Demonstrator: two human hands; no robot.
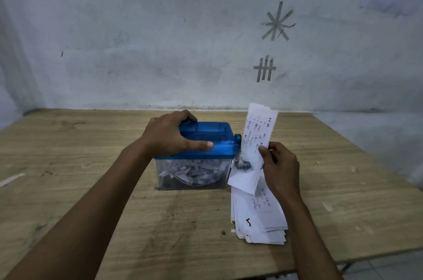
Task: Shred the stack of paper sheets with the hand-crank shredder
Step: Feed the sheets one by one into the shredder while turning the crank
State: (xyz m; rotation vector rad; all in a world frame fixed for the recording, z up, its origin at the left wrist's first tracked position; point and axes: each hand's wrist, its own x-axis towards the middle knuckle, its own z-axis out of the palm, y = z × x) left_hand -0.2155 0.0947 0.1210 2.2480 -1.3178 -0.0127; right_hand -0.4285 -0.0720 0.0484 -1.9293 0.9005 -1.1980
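Note:
A hand-crank shredder (206,140) with a blue top and a clear bin full of paper strips stands mid-table. My left hand (169,135) lies over its left side, thumb across the blue top, gripping it. The crank (239,142) hangs on the shredder's right side, partly hidden behind paper. My right hand (279,165) pinches one printed paper sheet (256,137) and holds it upright just right of the shredder, above the table. The stack of paper sheets (256,218) lies flat on the table below that hand.
The wooden table (91,165) meets a pale wall at its far edge. A white paper strip (11,179) lies near the left edge. Small scraps (327,206) dot the right side. The table's front right corner is close to the stack.

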